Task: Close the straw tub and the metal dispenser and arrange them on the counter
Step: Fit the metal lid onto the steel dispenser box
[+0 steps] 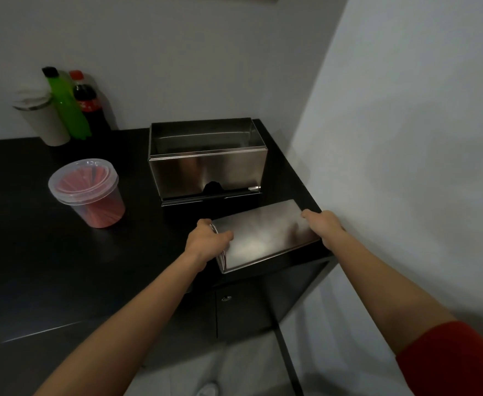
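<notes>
A metal dispenser (207, 161) stands open-topped at the back right of the black counter (34, 252). Its flat metal lid (266, 235) lies near the counter's front right corner. My left hand (208, 241) grips the lid's left end, and my right hand (324, 227) holds its right end. A clear plastic straw tub (87, 192) full of red straws stands to the left with its lid on top.
At the back left stand a white cup (41, 118), a green bottle (65, 104) and a dark cola bottle (87, 104). A grey wall (406, 138) runs close along the counter's right side. Cabinet doors (243, 304) lie below the counter's front edge.
</notes>
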A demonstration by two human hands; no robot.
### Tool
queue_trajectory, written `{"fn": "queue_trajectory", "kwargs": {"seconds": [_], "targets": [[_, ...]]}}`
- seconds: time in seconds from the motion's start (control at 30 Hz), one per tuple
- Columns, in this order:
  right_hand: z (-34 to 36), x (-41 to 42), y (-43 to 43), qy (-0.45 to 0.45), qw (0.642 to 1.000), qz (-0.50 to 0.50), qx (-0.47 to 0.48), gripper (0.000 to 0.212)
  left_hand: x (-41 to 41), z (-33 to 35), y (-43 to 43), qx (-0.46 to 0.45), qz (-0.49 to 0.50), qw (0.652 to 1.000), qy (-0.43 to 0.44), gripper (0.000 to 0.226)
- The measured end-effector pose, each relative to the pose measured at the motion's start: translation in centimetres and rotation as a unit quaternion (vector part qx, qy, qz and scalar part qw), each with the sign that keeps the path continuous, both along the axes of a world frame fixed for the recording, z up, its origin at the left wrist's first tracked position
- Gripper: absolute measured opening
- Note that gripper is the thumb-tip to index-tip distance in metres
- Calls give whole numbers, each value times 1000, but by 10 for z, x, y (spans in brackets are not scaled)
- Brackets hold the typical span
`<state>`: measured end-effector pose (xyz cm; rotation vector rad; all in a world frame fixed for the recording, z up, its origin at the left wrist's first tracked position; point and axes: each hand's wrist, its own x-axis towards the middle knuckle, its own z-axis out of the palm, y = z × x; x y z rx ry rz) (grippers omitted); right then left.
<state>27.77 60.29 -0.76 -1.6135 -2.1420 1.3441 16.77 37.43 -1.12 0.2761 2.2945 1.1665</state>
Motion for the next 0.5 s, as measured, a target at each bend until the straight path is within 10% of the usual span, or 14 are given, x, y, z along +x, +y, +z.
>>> {"fn": "queue_trajectory", "kwargs": {"seconds": [0.5], "targets": [[2, 7, 8, 52, 988, -45, -137, 22, -11, -11, -9, 39, -5, 999, -13, 68]]}}
